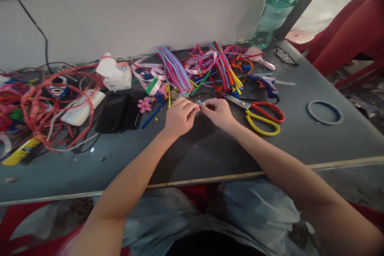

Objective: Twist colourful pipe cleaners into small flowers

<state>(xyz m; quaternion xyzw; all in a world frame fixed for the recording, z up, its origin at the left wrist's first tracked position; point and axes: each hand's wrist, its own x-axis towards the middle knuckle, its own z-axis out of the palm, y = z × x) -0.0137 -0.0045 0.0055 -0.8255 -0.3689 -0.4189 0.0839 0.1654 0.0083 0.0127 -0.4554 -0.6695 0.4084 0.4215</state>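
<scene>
Both hands meet over the middle of the table, pinching a small light blue pipe cleaner (200,103) bent into little loops. My left hand (180,116) grips it from the left with fingers curled. From the right, my right hand (218,112) holds it between thumb and fingers, which partly cover it. Just beyond lie a bundle of blue and pink pipe cleaners (175,70) and a second, multicoloured bundle (225,68). A pink pipe-cleaner flower (145,105) rests left of my left hand. Scissors (265,116) with one red and one yellow handle lie beside my right hand.
A glue gun (267,84), a hairbrush (259,57), a green bottle (274,18) and a grey ring (324,112) are to the right. Leftward are dark phones (118,112), a white box (118,78) and tangled red ribbon (39,128). The table's front edge (207,179) runs below my forearms.
</scene>
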